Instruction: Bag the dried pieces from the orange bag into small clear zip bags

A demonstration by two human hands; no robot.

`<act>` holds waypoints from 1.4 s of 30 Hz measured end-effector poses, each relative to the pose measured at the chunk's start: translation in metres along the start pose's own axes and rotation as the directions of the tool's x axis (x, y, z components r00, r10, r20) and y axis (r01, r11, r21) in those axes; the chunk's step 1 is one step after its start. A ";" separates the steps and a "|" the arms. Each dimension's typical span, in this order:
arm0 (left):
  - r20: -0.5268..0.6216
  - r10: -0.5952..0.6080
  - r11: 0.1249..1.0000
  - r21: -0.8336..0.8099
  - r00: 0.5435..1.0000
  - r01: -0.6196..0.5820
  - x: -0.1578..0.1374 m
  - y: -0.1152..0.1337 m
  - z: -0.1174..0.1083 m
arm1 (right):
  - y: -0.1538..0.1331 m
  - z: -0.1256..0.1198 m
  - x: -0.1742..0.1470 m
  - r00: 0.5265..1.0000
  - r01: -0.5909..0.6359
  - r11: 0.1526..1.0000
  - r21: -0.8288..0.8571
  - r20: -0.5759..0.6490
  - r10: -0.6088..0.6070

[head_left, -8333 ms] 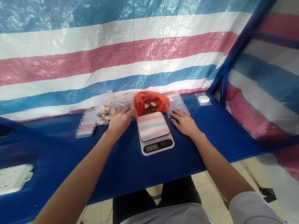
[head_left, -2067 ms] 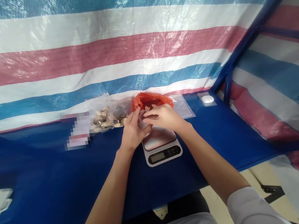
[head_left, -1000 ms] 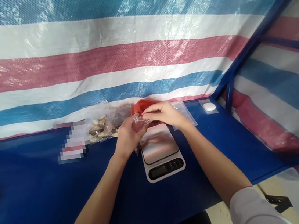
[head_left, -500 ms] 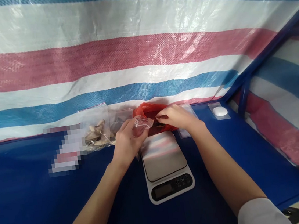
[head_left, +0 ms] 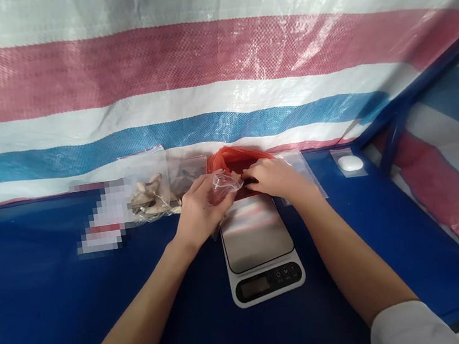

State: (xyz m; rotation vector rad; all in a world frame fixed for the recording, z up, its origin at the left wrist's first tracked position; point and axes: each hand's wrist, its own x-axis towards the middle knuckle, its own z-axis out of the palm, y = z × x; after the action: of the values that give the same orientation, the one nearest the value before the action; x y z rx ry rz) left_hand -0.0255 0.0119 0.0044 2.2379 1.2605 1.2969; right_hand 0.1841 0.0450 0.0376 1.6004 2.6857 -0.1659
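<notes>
My left hand point(head_left: 200, 209) is closed around a clear plastic bag point(head_left: 226, 182), whose crinkled mouth stands out between thumb and fingers. My right hand point(head_left: 275, 178) has its fingertips pinched together right beside that mouth, over an open red plastic bag point(head_left: 227, 158). What the pinch holds, if anything, is too small and shaded to make out. Just in front of both hands lies a white kitchen scale point(head_left: 259, 242) with a bare metal plate and a dark display. The inside of the red bag is mostly hidden by my hands.
On the blue table point(head_left: 77, 307), a zip bag of dried slices point(head_left: 150, 197) lies to the left, with another clear bag point(head_left: 188, 169) next to it. Flat clear bags point(head_left: 301, 167) and a small bag with a white oval item point(head_left: 350, 163) are at the right. Striped sheeting point(head_left: 112, 69) hangs behind.
The view has tilted down and shifted slightly left. My right fingertips have moved closer to the clear bag's mouth in my left hand. My left hand keeps its hold.
</notes>
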 end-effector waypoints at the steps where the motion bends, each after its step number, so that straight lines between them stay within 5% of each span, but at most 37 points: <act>1: 0.002 0.003 1.000 -0.004 1.000 -0.003 0.000 0.001 0.000 | 0.000 0.001 0.000 1.000 -0.003 1.000 -0.001 -0.004 0.003; 12: 0.045 -0.036 0.999 -0.026 0.998 0.038 0.002 0.006 -0.003 | 0.007 0.005 0.002 0.990 0.060 0.975 0.213 -0.141 -0.030; 18: 0.084 -0.054 0.995 -0.085 0.995 0.061 0.003 0.009 -0.004 | 0.014 -0.001 -0.002 0.962 0.164 0.817 0.553 -0.274 -0.007; 25: 0.121 -0.076 0.986 -0.136 0.990 0.092 0.004 0.009 -0.004 | 0.003 -0.023 -0.015 0.941 0.230 0.651 0.723 -0.336 0.041; 32: 0.177 -0.009 0.987 -0.157 0.984 0.038 0.005 0.013 -0.005 | -0.014 -0.023 -0.014 0.952 0.277 0.679 0.680 -0.290 -0.099; 42: 0.154 -0.083 0.975 -0.191 0.985 0.112 0.005 0.009 -0.003 | -0.022 -0.027 -0.013 0.945 0.288 0.752 0.593 -0.302 -0.123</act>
State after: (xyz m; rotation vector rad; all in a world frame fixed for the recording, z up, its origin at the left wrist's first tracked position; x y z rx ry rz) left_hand -0.0222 0.0098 0.0141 2.0626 1.1206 1.1465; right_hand 0.1723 0.0258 0.0673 1.4947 3.2203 -1.0551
